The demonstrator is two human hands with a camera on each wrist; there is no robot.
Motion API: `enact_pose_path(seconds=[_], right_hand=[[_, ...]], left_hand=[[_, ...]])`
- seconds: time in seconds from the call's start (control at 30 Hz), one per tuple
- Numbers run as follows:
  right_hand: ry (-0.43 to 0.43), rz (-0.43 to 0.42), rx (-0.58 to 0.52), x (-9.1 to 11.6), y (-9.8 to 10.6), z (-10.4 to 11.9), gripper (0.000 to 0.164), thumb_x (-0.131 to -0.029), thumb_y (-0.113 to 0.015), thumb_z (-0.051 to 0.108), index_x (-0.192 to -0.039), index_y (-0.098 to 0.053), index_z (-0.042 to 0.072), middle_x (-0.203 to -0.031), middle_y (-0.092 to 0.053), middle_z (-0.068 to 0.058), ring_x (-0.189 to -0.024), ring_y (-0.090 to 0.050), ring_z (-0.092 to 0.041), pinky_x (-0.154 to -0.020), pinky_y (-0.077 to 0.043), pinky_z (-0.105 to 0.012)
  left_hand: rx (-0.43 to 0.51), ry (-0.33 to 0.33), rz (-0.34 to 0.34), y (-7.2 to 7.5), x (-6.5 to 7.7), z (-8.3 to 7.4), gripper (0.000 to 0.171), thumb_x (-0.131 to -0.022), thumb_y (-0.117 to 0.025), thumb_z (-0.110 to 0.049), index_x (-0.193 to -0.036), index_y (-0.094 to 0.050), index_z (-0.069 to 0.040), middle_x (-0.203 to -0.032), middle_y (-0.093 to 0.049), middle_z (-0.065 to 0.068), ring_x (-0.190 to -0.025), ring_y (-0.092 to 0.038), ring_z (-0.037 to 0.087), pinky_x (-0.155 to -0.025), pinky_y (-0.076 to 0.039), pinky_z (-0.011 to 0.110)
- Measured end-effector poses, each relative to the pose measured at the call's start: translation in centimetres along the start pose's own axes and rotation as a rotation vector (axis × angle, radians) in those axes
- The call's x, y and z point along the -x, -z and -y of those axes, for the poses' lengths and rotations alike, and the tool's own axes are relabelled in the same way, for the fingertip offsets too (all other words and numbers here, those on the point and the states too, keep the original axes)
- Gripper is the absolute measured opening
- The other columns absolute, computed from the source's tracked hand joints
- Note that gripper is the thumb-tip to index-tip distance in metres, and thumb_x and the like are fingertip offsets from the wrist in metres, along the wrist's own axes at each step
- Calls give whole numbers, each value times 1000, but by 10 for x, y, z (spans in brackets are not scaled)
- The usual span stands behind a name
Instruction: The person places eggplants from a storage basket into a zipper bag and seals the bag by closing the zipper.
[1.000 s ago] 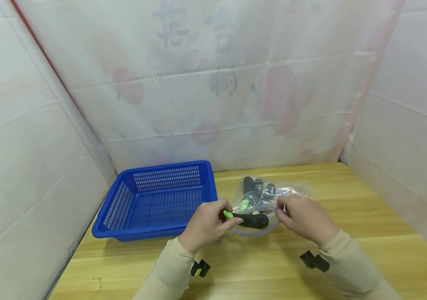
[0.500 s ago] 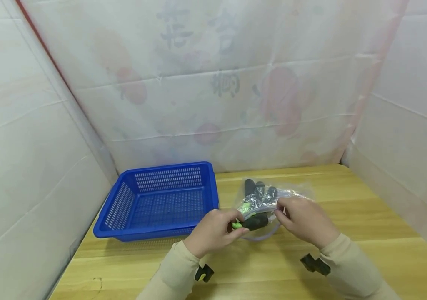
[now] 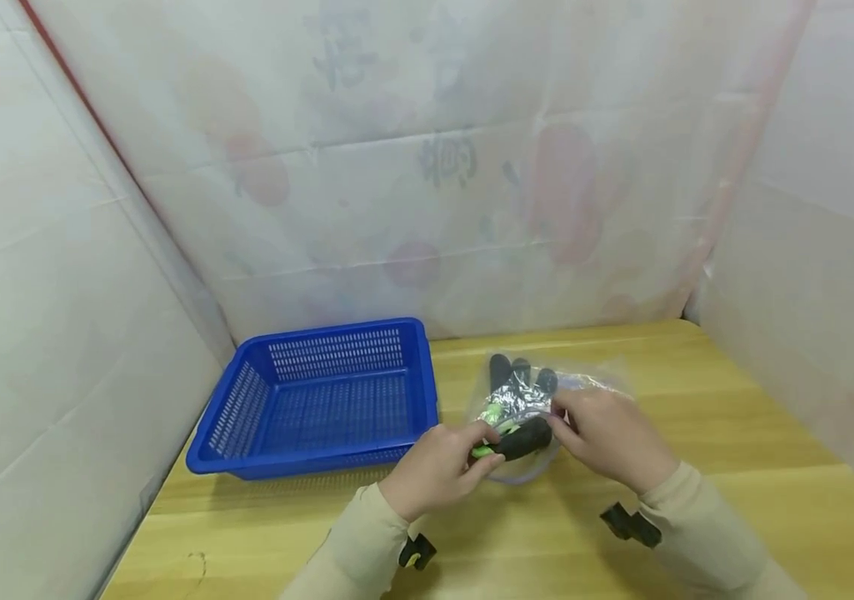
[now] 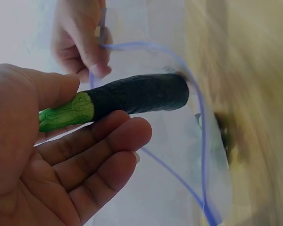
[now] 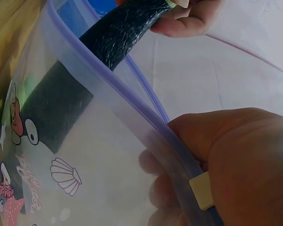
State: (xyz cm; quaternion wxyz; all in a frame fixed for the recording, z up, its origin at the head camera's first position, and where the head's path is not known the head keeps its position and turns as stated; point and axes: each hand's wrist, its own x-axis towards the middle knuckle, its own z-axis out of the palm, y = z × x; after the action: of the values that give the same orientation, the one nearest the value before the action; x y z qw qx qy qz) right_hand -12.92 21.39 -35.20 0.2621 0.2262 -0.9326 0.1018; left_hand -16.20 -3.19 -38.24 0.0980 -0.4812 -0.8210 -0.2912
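Observation:
My left hand (image 3: 437,468) pinches the light green stem end of a dark green zucchini (image 3: 524,439) between thumb and fingers. In the right wrist view, the zucchini's dark body (image 5: 120,37) slants into the mouth of a clear zip bag (image 5: 108,155) printed with shells and a starfish. The bag's purple zip rim (image 4: 201,117) loops around the zucchini's blunt end in the left wrist view. My right hand (image 3: 610,429) pinches that rim, thumb on one side and fingers behind the film. Several dark zucchinis (image 3: 500,371) lie inside the bag, seen through the plastic.
A blue perforated basket (image 3: 307,463) stands on the wooden table (image 3: 546,542), left of the bag. Behind the table hangs a pale printed sheet (image 3: 412,208), with white sheets along both sides.
My left hand has moved right and slightly down, bringing the zucchini from in front of the bag to its mouth. My right hand keeps its grip on the rim, almost still.

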Motion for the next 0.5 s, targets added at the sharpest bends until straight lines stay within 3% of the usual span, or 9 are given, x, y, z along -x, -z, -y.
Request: enact_pose_path(seconds=[0.27, 0.5], right_hand=[[7, 39, -3, -2, -4, 5, 19, -83, -70, 17, -73, -55, 22, -60, -41, 16, -50, -35, 0, -46, -33, -19], [33, -15, -4, -2, -7, 8, 24, -81, -72, 16, -71, -51, 22, -58, -36, 15, -49, -32, -1, -45, -29, -20]], left_hand=[[-36, -11, 38, -9, -3, -6, 16, -96, -60, -22, -107, -60, -11, -85, -63, -6, -63, -48, -4, -55, -39, 8], [-71, -17, 47, -17, -2, -6, 21, -96, -59, -22, -113, -59, -10, -96, -65, -2, -79, -53, 2, -69, -44, 14]])
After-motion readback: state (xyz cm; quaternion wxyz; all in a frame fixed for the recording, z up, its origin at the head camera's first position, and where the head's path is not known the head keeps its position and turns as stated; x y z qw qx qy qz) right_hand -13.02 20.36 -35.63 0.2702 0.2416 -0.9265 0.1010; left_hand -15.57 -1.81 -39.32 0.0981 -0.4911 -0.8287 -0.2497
